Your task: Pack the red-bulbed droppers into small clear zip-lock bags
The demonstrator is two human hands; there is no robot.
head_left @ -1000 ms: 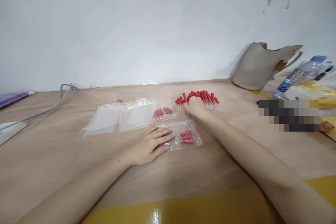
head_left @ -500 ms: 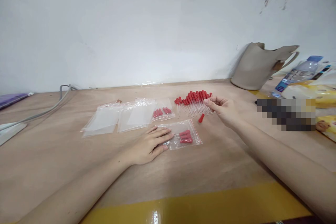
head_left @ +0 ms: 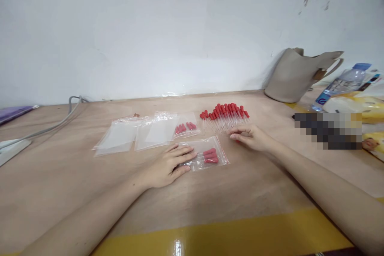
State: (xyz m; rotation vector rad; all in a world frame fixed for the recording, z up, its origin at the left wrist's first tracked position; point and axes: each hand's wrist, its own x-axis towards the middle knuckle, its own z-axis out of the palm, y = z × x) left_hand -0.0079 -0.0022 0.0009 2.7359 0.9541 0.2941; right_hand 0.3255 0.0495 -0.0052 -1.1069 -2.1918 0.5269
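Note:
My left hand (head_left: 169,166) lies flat with fingers spread, pressing on a clear zip bag (head_left: 222,156) that has a red line along its right edge. Inside that bag are droppers (head_left: 211,156) with red rubber bulbs; their glass tubes run under my fingers. My right hand (head_left: 250,137) is pinched just in front of a pile of red-bulbed glass droppers (head_left: 223,114). A bit of a red bulb (head_left: 237,141) shows below its thumb, the rest of that dropper being hidden. Behind the pressed bag lies another bag (head_left: 194,131) with several droppers.
Flat clear bags (head_left: 120,138) and more bags (head_left: 156,134) lie at left. A grey cable (head_left: 57,123) crosses the far left. To the right stand a beige jug-like container (head_left: 289,78), a water bottle (head_left: 333,88) and yellow packages (head_left: 354,104). Yellow tape (head_left: 228,228) runs along the front edge.
My right hand has come down and slightly nearer, uncovering the right end of the pile. The loose red bulb below it is now mostly hidden by its fingers. My left hand stays on the bag.

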